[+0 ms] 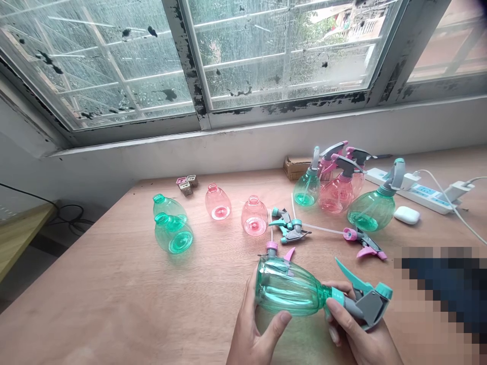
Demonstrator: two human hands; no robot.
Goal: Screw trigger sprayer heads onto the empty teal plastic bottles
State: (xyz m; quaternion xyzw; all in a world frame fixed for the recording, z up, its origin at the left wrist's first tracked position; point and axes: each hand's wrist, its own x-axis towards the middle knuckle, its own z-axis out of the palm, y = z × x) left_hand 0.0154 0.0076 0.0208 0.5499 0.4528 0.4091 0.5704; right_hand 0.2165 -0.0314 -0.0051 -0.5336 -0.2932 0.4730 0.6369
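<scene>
A green see-through spray bottle lies sideways in the air between my hands, its base to the left. My left hand is wrapped round the base end, thumb along the near side. Fingers of my right hand close on the teal collar of the grey and teal trigger head, which sits at the bottle's neck. Whether the collar is fully screwed on I cannot tell. Just behind the bottle, a loose pink and grey trigger head is partly hidden by it.
Headless green bottles stand left; headless pink bottles stand mid-table. Loose teal trigger heads and a pink one lie behind my hands. Bottles with heads stand back right, near a power strip and white case.
</scene>
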